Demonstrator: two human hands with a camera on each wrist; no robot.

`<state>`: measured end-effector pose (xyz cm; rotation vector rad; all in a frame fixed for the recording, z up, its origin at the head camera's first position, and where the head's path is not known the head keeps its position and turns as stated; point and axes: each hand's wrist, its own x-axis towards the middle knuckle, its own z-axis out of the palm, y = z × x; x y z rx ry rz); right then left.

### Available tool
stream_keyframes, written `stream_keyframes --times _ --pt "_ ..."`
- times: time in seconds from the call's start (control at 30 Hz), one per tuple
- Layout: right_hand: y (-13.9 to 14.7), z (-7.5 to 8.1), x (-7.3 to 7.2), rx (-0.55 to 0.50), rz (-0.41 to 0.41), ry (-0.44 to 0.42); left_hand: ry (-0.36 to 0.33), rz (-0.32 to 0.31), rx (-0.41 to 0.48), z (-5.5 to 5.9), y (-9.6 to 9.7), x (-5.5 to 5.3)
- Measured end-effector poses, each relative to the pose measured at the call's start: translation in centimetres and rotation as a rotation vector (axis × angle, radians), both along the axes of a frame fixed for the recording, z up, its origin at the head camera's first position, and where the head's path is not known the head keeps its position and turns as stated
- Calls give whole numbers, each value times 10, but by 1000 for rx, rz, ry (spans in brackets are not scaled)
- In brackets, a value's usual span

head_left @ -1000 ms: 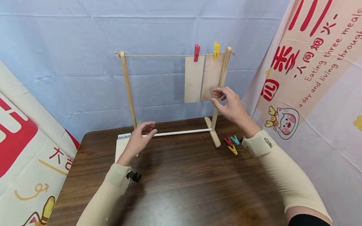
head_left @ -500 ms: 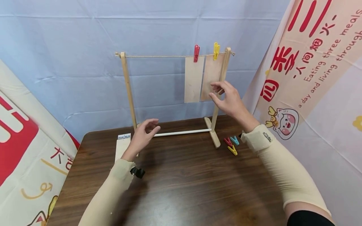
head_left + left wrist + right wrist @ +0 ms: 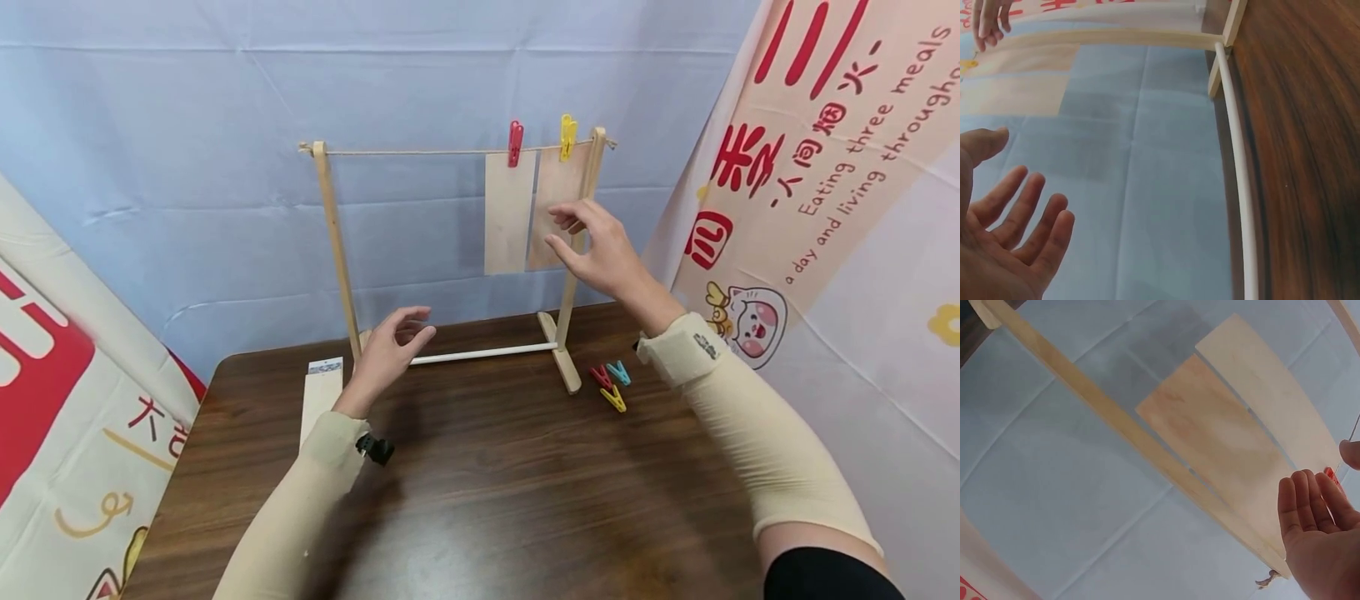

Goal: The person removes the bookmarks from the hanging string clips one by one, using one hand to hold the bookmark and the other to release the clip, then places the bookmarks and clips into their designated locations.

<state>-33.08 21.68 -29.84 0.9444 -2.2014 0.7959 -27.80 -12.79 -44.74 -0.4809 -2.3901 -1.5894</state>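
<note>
Two thin wooden sheets hang side by side from a string (image 3: 420, 152) on a wooden frame. A red clothespin (image 3: 515, 143) holds the paler sheet (image 3: 507, 217); a yellow clothespin (image 3: 568, 137) holds the pinkish sheet (image 3: 550, 185) beside the right post. My right hand (image 3: 603, 250) is raised in front of the pinkish sheet and right post, fingers loosely bent, nothing in its grasp. Lower down, my left hand (image 3: 390, 350) hovers by the left post's foot with thumb and fingers apart; the left wrist view shows the palm (image 3: 1004, 250) holding nothing.
Red, blue and yellow clothespins (image 3: 613, 398) lie on the brown table (image 3: 480, 467) right of the frame's foot (image 3: 558, 354). A pale stack of sheets (image 3: 321, 400) with a patterned top edge lies at the left, partly behind the left forearm. A white rod (image 3: 487, 354) joins the feet.
Both hands have risen slightly; the left has also shifted right and the right a little left. The head view has moved slightly. The hanging sheets and clothespins stay as they were.
</note>
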Motion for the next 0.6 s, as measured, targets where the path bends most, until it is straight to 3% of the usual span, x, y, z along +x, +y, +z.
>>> stream_keyframes --times 0.27,0.3,0.6 --pt "-5 13 -4 9 33 44 5 -32 0 9 9 -4" --pt "-5 14 -5 11 32 46 10 -28 -6 6 9 -8" --pt "-7 23 -9 20 38 81 0 -24 -37 9 12 -14"
